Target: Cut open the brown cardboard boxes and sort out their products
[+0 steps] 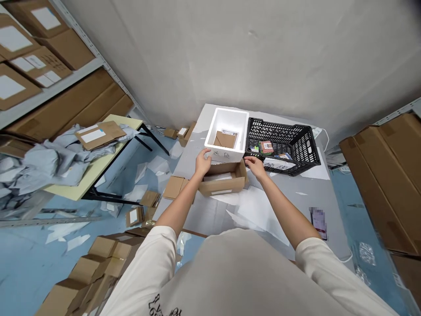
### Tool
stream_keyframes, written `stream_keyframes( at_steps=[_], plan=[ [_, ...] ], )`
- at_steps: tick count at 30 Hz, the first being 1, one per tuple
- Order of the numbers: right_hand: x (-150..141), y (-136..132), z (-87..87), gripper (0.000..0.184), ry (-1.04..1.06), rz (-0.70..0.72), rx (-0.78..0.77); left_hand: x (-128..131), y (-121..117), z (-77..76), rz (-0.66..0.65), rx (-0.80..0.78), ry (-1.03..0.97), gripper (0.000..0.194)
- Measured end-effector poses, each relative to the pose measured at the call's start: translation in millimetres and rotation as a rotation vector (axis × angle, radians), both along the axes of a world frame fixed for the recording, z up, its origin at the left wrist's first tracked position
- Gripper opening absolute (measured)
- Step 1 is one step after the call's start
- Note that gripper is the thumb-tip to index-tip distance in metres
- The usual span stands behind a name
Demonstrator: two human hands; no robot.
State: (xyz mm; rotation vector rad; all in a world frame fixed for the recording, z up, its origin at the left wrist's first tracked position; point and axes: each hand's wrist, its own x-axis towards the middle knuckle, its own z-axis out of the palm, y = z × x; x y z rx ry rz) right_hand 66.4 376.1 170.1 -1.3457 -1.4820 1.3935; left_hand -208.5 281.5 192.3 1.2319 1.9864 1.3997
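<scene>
Brown cardboard box sits near the frame's centre, between our curled left hand and right hand; we cannot tell whether either grips it.

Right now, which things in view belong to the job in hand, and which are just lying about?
Likely in use:
open cardboard box, between the left hand and right hand
white foam box behind it
black plastic crate to the foam box's right

Likely just lying about:
smartphone
loose white sheets on the tabletop
grey plastic bags, far left
</scene>
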Motion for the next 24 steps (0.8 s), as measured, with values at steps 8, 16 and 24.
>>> stream_keyframes(
  at_steps=[8, 16, 24],
  plan=[
    [44, -50, -17.4, 0.049, -0.025, 0.074, -0.063, 36, -89, -2.9, 0.197, -0.025, 0.181, 0.043],
    [55, -94, -34.4, 0.068, 0.040, 0.141, -0.183, 53, -150, -65.6, 0.468, -0.191, -0.222, 0.079],
    [50, -103, -21.0, 0.066, 0.021, 0.118, -0.154, 40, -144, -83.3, 0.329, -0.140, -0.343, 0.063]
  ],
)
